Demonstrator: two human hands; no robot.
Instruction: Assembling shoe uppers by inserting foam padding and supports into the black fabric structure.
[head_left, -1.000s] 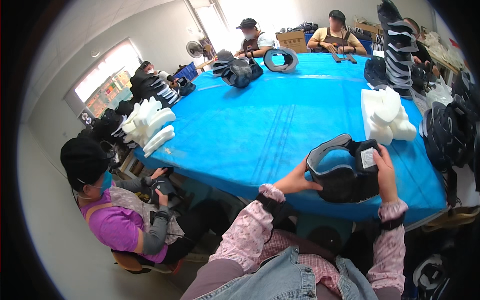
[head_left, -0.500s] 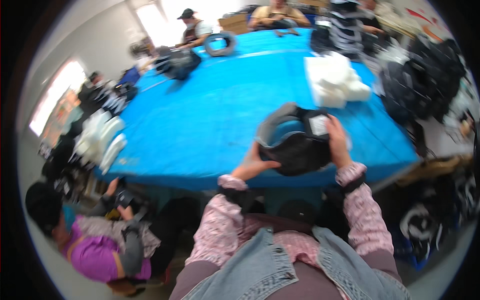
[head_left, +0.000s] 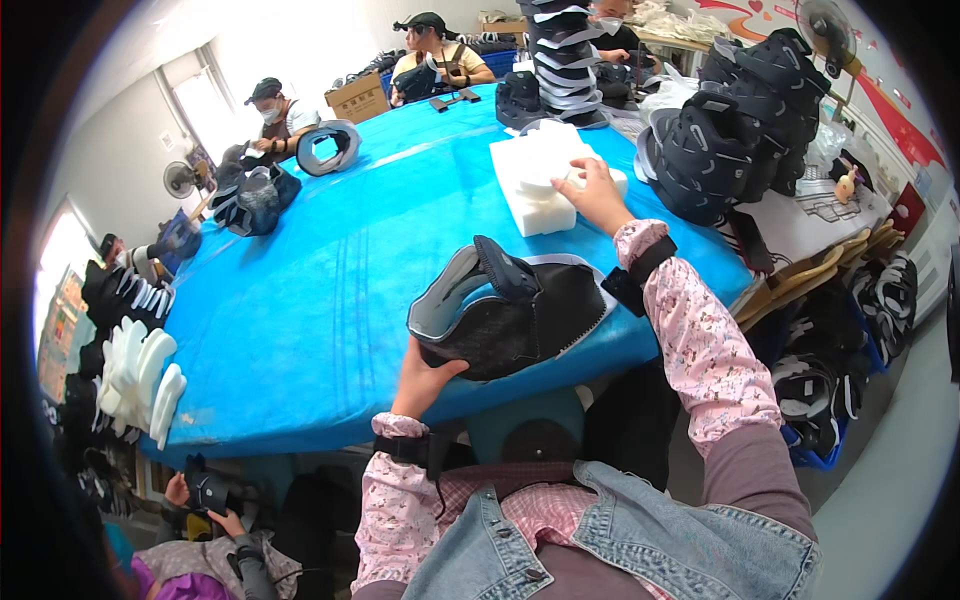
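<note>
My left hand (head_left: 420, 383) is closed on the near left edge of a black padded boot liner (head_left: 530, 320), thumb on its outside. The liner lies on its side at the table's near edge, its grey-lined opening to the left. A dark tongue-like flap (head_left: 505, 268) sticks up, and white trim runs along its right end. Farther right, my right hand (head_left: 600, 197) reaches over a pile of white foam pads (head_left: 545, 205), with thumb and fingers pinching the edge of an upper pad.
A blue-covered table (head_left: 300, 330) spans the middle. Tall stacks of black padded pieces (head_left: 700, 150) stand at the right and far side. More white foam pieces (head_left: 140, 370) sit at the left edge. Several people (head_left: 440, 60) work around the table; one sits close at lower left.
My right hand has let go of the liner and moved to the foam pads. The liner has come down onto the table, still in my left hand. The view has turned right.
</note>
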